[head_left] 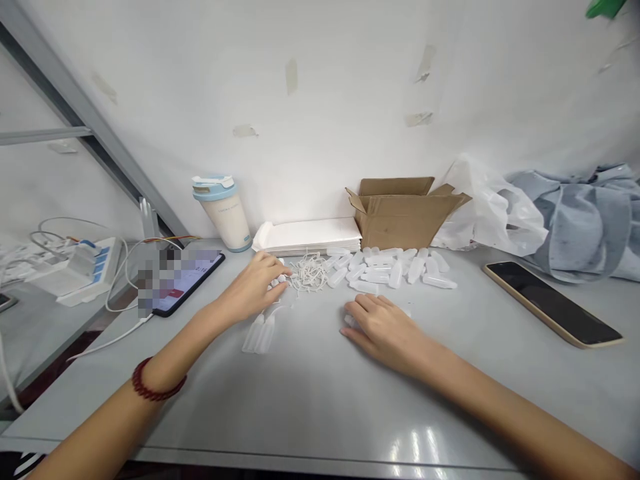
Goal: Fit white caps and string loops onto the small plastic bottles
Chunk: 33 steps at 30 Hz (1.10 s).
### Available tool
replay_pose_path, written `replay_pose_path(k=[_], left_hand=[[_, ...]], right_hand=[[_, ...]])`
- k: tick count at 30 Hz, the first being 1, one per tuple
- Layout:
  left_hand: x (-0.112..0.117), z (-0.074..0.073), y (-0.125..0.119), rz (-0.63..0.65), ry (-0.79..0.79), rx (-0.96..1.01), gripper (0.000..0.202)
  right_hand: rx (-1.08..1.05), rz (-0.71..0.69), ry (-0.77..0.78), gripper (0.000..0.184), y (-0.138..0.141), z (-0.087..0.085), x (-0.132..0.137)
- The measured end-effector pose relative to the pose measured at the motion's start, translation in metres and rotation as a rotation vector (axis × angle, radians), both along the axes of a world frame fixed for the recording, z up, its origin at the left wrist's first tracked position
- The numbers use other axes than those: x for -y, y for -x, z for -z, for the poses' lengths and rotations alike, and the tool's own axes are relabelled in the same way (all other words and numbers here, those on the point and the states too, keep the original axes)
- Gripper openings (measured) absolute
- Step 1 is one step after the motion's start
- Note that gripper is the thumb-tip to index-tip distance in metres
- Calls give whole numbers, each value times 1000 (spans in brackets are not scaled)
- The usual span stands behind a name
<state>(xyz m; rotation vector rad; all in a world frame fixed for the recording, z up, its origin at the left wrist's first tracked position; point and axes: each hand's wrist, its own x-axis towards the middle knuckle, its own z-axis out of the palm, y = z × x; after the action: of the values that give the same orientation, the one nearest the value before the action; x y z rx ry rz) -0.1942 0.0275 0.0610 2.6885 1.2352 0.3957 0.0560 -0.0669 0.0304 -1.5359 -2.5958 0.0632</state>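
Observation:
My left hand (253,287) reaches forward to the near edge of a small heap of thin white strips (309,273); its fingers are bent and pinched over some small white pieces I cannot make out. A pair of clear plastic vials (261,333) lies just under that wrist. My right hand (383,327) rests palm down on the grey table (310,400), fingers curled over a small clear piece that is mostly hidden. Behind both hands lies a scatter of several clear plastic vials (395,270).
An open cardboard box (403,213), a stack of white paper bags (307,235) and a lidded cup (223,212) stand along the wall. A phone (183,280) on a cable lies left, another phone (553,303) right, beside a plastic bag (493,210) and blue cloth (585,220). A power strip (75,267) sits far left.

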Motion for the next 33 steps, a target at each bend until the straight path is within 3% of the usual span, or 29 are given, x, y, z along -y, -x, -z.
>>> replay_pose_path(k=[7,11,16,22,27,33], left_hand=[[-14,11,-16,-108,12,31,22],[-10,5,-11,-158,54,210,22],[5,-4,-10,-351,238,503,29],[21,-10,-16,-458,406,809,28],[32,-8,-27,-385,641,924,24],[49,-9,-42,-224,818,810,12]], right_hand=[[13,-25,-19,18,-1,-2,-1],[-20,-28,-35,16,-1,1,-1],[-150,-38,-108,14,0,6,-2],[-306,-12,-128,17,-2,13,-2],[-477,-32,-126,19,0,14,1],[-593,-100,-90,19,7,11,6]])
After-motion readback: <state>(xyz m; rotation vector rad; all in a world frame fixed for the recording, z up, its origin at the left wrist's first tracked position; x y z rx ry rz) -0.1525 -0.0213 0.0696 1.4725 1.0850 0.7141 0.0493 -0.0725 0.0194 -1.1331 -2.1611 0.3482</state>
